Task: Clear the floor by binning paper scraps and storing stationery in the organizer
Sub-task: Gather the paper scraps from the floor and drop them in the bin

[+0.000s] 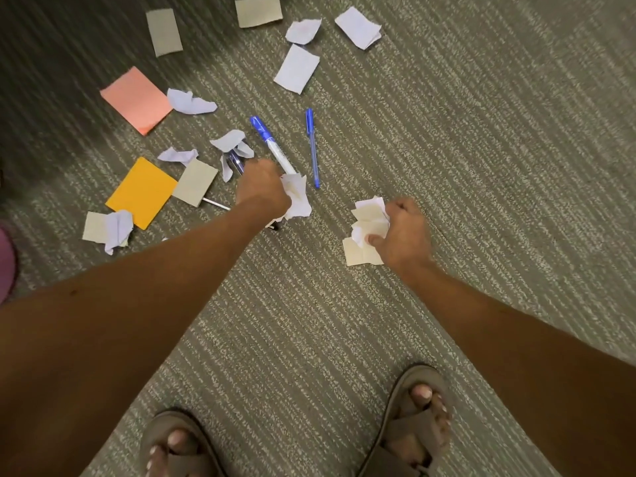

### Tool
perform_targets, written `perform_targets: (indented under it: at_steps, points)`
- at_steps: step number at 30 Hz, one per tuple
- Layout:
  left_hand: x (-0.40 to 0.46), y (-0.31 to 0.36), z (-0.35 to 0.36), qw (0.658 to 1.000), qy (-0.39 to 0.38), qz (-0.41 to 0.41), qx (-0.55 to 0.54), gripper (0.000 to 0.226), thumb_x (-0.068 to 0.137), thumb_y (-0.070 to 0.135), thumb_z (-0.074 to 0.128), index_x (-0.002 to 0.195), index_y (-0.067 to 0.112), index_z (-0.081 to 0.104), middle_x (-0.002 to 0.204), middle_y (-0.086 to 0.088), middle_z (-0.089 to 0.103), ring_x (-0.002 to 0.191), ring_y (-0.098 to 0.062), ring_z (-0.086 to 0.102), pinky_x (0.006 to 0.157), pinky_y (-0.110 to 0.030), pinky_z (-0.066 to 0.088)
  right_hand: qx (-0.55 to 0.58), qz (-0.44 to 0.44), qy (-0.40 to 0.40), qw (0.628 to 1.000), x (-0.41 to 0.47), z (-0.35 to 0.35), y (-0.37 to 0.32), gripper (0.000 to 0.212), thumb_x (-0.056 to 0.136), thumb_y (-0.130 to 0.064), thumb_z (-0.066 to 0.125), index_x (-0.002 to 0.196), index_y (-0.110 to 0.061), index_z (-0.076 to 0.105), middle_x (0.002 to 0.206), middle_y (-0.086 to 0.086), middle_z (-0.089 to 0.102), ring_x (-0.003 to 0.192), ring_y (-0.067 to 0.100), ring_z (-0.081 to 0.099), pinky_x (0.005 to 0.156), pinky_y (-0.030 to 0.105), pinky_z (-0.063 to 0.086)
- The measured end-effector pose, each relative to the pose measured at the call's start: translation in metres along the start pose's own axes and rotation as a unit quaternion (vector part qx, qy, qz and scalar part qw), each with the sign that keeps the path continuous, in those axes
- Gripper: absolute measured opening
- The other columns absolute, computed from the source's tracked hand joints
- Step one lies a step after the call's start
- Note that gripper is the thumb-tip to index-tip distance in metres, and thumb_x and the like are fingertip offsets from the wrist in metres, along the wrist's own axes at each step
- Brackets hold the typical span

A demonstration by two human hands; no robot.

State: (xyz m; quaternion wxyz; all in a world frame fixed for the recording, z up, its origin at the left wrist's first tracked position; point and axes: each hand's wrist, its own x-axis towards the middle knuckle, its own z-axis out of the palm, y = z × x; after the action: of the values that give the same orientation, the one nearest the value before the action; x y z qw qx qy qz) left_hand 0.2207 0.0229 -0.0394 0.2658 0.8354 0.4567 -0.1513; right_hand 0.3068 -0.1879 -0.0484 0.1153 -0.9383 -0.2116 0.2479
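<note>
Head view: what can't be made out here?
- Bin and organizer: neither shows in the head view.
- Dark pen: mostly covered by a crumpled white paper scrap and the left hand.
- Thin white stick: one end runs under a grey card.
- Maroon object: cut off at the left edge.

Paper scraps everywhere on the carpet — white crumpled scrap by a pink sheet, an orange sheet nearer left, flat grey cards far off. Blue-capped marker and a thin blue pen lie side by side mid-floor, slightly apart — both pointing away.
</note>
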Motion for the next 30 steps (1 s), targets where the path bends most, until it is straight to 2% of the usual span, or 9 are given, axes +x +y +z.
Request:
perform_targets:
  at_steps: [3,7,10,14,19,23,24,28,30]
  points:
    - [-0.002,-0.002,-0.005,0.999,0.008,-0.022,-0.036,0.041,0.073,0.006,0.072,0.113,0.003,0.065,0.112,-0.019,0.065,0.102,-0.031,0.064,0.088,-0.038,0.054,-0.006,0.005,-0.001,1.0,0.002,0.0,0.001,0.059,0.072,-0.019,0.083,0.126,-0.012,0.059,0.127,0.01,0.057,0.113,0.03,0.054,0.09,0.042,0.049]
    - [-0.013,-0.01,-0.016,0.996,0.012,-0.041,-0.076,0.039,0.07,0.009,0.075,0.109,0.009,0.069,0.104,-0.014,0.069,0.093,-0.029,0.066,0.074,-0.028,0.048,0.046,0.021,0.003,0.999,-0.002,-0.002,0.0,0.048,0.075,-0.01,0.079,0.12,-0.006,0.062,0.117,0.014,0.062,0.103,0.029,0.058,0.08,0.029,0.043]
    - [-0.019,-0.018,-0.025,0.991,0.017,-0.067,-0.116,0.04,0.07,0.011,0.078,0.108,0.007,0.069,0.105,-0.013,0.07,0.092,-0.026,0.065,0.073,-0.024,0.044,0.059,0.03,0.008,0.998,-0.006,-0.003,-0.006,0.048,0.076,-0.009,0.078,0.121,-0.005,0.062,0.124,0.012,0.055,0.11,0.027,0.052,0.084,0.024,0.036]
    - [-0.035,-0.021,-0.036,0.972,0.027,-0.102,-0.208,0.046,0.07,0.013,0.08,0.114,0.01,0.068,0.107,-0.008,0.07,0.094,-0.022,0.062,0.077,-0.026,0.047,0.127,0.051,-0.016,0.99,-0.006,-0.007,-0.011,0.039,0.072,-0.008,0.081,0.109,-0.007,0.068,0.109,0.012,0.067,0.091,0.022,0.059,0.073,0.025,0.042]
    - [-0.055,-0.03,-0.051,0.897,0.015,-0.188,-0.4,0.054,0.065,0.01,0.084,0.116,0.009,0.064,0.11,-0.006,0.067,0.096,-0.024,0.063,0.088,-0.034,0.052,0.244,0.062,-0.057,0.966,-0.023,-0.021,-0.017,0.036,0.071,-0.007,0.082,0.104,-0.006,0.067,0.101,0.012,0.071,0.085,0.028,0.068,0.069,0.04,0.058]
    - [-0.081,-0.041,-0.08,0.837,0.008,-0.224,-0.498,0.066,0.06,0.008,0.087,0.119,0.014,0.059,0.116,-0.004,0.066,0.098,-0.026,0.065,0.082,-0.048,0.057,0.356,0.075,-0.096,0.927,-0.044,-0.046,-0.039,0.045,0.074,-0.001,0.079,0.115,-0.003,0.061,0.104,0.007,0.067,0.08,0.012,0.065,0.056,0.015,0.054]
    - [-0.089,-0.044,-0.09,0.822,0.008,-0.232,-0.52,0.064,0.061,0.007,0.087,0.117,0.017,0.058,0.116,-0.004,0.065,0.098,-0.026,0.066,0.079,-0.049,0.058,0.379,0.08,-0.104,0.916,-0.05,-0.053,-0.047,0.046,0.074,0.0,0.079,0.116,-0.004,0.06,0.104,0.007,0.068,0.08,0.009,0.065,0.055,0.014,0.054]
    - [-0.117,-0.059,-0.134,0.741,-0.013,-0.231,-0.631,0.051,0.073,-0.003,0.077,0.119,0.01,0.058,0.108,-0.005,0.069,0.089,-0.025,0.068,0.069,-0.048,0.059,0.452,0.106,-0.125,0.877,-0.075,-0.074,-0.087,0.044,0.074,-0.004,0.08,0.113,-0.009,0.062,0.106,0.01,0.071,0.085,0.019,0.069,0.067,0.032,0.059]
    - [-0.131,-0.07,-0.159,0.716,-0.013,-0.226,-0.661,0.041,0.075,-0.004,0.074,0.113,0.007,0.062,0.103,-0.007,0.071,0.081,-0.022,0.07,0.064,-0.042,0.06,0.479,0.107,-0.143,0.86,-0.089,-0.085,-0.116,0.04,0.074,-0.005,0.08,0.108,-0.013,0.063,0.107,0.012,0.071,0.089,0.024,0.069,0.074,0.04,0.058]
